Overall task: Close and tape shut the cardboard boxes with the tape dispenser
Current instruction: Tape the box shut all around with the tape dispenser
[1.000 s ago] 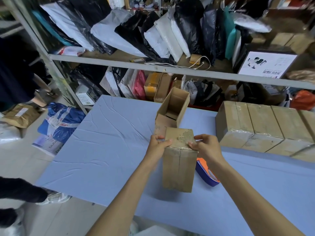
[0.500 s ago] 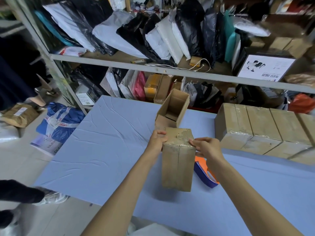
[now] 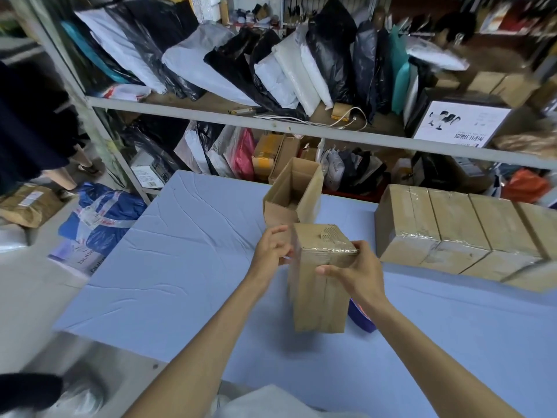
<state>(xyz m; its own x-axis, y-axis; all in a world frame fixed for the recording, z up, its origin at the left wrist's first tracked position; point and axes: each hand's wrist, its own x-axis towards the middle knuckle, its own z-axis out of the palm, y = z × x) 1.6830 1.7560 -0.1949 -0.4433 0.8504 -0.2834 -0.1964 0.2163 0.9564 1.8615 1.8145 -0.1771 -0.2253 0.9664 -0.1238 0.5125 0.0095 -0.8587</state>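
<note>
i see a tall brown cardboard box with clear tape over its top (image 3: 319, 285) standing upright on the blue cloth tabletop (image 3: 187, 267). my right hand (image 3: 355, 273) has a grip on the box's upper right corner, thumb on the near face and fingers round the right side. my left hand (image 3: 272, 247) is at the box's upper left edge with its fingers curled; i cannot tell if its grip holds the box or just touches it. a blue and orange tape dispenser (image 3: 360, 318) peeks out low on the right, just beside the box, partly hidden by my right arm. an open brown cardboard box (image 3: 294, 196) stands just behind. a row of taped brown boxes (image 3: 458, 230) sits to the right.
</note>
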